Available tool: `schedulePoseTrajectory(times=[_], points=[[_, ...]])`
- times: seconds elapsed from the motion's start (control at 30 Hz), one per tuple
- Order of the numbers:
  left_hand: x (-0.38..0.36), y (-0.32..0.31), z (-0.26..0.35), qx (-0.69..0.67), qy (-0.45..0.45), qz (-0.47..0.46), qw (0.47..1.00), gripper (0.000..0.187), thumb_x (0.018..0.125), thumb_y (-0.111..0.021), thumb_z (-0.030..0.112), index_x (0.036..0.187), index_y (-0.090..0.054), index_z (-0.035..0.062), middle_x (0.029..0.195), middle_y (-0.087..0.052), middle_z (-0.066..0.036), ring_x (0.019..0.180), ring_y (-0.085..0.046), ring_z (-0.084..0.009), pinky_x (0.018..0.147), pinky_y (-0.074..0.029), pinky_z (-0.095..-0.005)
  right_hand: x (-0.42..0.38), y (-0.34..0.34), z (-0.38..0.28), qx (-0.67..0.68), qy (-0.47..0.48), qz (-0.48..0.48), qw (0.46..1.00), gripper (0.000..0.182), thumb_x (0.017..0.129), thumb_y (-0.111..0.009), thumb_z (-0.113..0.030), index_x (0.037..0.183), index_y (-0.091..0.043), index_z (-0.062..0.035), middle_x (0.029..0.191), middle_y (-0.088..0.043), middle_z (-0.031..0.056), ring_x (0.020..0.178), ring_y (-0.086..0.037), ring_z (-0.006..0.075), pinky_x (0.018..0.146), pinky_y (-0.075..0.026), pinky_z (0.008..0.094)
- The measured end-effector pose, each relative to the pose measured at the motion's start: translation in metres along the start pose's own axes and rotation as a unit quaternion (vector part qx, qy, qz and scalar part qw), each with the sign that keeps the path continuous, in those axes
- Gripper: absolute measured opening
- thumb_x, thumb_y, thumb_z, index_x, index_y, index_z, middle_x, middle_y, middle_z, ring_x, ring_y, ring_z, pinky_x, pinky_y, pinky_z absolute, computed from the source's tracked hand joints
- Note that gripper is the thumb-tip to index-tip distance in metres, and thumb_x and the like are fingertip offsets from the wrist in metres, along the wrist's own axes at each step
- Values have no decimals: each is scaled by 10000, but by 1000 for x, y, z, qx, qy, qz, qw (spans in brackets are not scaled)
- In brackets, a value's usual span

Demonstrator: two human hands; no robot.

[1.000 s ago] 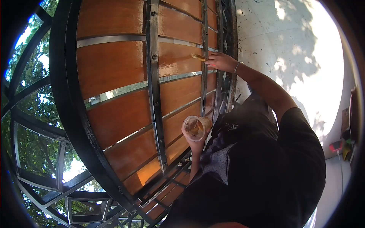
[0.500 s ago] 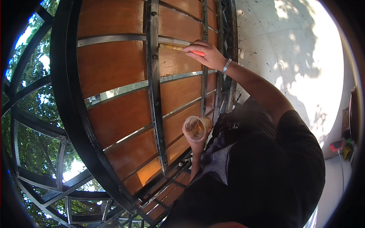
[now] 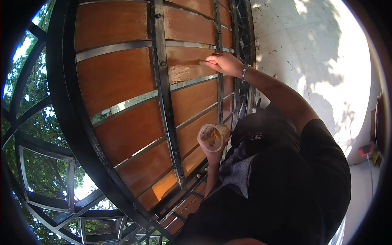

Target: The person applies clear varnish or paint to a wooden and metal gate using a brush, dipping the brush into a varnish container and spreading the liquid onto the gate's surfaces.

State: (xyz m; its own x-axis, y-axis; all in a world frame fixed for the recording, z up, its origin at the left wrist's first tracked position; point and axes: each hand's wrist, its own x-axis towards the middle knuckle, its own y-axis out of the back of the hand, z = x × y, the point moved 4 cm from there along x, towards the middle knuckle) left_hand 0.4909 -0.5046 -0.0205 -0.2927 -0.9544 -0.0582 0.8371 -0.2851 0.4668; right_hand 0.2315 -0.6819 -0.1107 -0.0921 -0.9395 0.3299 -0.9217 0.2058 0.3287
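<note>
The right hand (image 3: 225, 63) grips a red-handled brush (image 3: 211, 62) at a glossy wooden slat (image 3: 183, 73), while the left hand (image 3: 214, 156), well apart from that slat, holds a round, translucent cup (image 3: 211, 138).

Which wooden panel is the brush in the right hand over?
The wooden panel directly left of the right hand, between two dark metal bars; it alone has the brush over it, its lower part pale and streaky.
</note>
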Motion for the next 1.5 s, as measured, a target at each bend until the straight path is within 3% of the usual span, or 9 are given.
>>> schedulePoseTrajectory(times=[0.13, 0.23, 0.4, 0.53, 0.63, 0.77, 0.9, 1.17, 1.5], points=[[0, 2, 1, 45, 19, -43, 998, 942, 680, -890, 145, 1377, -265, 37, 1317, -509, -173, 1231, -517, -288, 1055, -424, -418, 5, 10, -41, 211, -56, 73, 973, 294, 974, -576, -263, 1067, -668, 0, 983, -717, 130, 873, -700, 230, 764, -538, 314], [0, 4, -4, 25, 25, -66, 997, 977, 667, -904, 190, 1385, -257, 50, 1312, -517, -165, 1235, -521, -308, 1055, -432, -441, -12, 1, -39, 442, -132, 154, 874, 247, 977, -577, -167, 1090, -653, 39, 970, -722, 100, 939, -694, 136, 792, -533, 248], [13, -4, 2, -53, 39, -82, 995, 885, 682, -892, 343, 1352, -392, 52, 1290, -498, -122, 1229, -510, -303, 1022, -464, -441, -46, -69, 12, 462, -212, 177, 843, 250, 994, -553, -180, 1085, -662, 26, 961, -716, 80, 931, -701, 148, 821, -529, 248], [20, 4, -11, 17, 6, -96, 995, 1031, 672, -895, 327, 1444, -227, 184, 1331, -497, -102, 1241, -511, -341, 1029, -472, -463, -89, -111, 77, 493, -338, 228, 768, 288, 994, -565, -207, 1126, -641, 38, 1028, -701, 81, 909, -688, 141, 807, -520, 225], [33, -4, -18, -72, -42, -64, 994, 1009, 685, -887, 337, 1427, -213, 225, 1352, -475, -85, 1225, -519, -340, 1025, -475, -462, -117, -125, 117, 391, -393, 246, 795, 271, 989, -578, -215, 1104, -668, 13, 999, -709, 59, 856, -678, 104, 773, -517, 216], [36, 2, -31, -20, -56, -99, 993, 1000, 686, -884, 354, 1404, -198, 234, 1337, -476, -78, 1219, -520, -343, 1019, -480, -463, -135, -122, 132, 188, -328, 268, 886, 196, 938, -628, -156, 1039, -689, 1, 879, -701, 105, 789, -689, 186, 727, -534, 286], [39, -3, -38, 35, -27, -139, 989, 993, 671, -890, 361, 1378, -204, 238, 1292, -496, -87, 1214, -525, -344, 1019, -483, -465, -115, -98, 48, 216, -137, 242, 936, 154, 896, -662, -115, 1025, -706, -43, 851, -687, 99, 779, -693, 226, 701, -535, 313], [38, -8, -42, 29, -73, -144, 986, 976, 698, -870, 390, 1371, -177, 251, 1275, -495, -95, 1196, -533, -347, 1018, -490, -462, -135, -135, 79, 375, -241, 304, 842, 168, 904, -661, -113, 1031, -688, -7, 879, -713, 101, 815, -707, 207, 715, -542, 288], [35, 2, -58, -36, -110, -171, 978, 1084, 653, -899, 357, 1453, -178, 226, 1347, -475, -124, 1238, -504, -376, 1050, -466, -501, -129, -122, 60, 13, -171, 305, 937, 102, 854, -689, -101, 902, -653, -19, 745, -642, 103, 684, -619, 278, 668, -515, 381]])
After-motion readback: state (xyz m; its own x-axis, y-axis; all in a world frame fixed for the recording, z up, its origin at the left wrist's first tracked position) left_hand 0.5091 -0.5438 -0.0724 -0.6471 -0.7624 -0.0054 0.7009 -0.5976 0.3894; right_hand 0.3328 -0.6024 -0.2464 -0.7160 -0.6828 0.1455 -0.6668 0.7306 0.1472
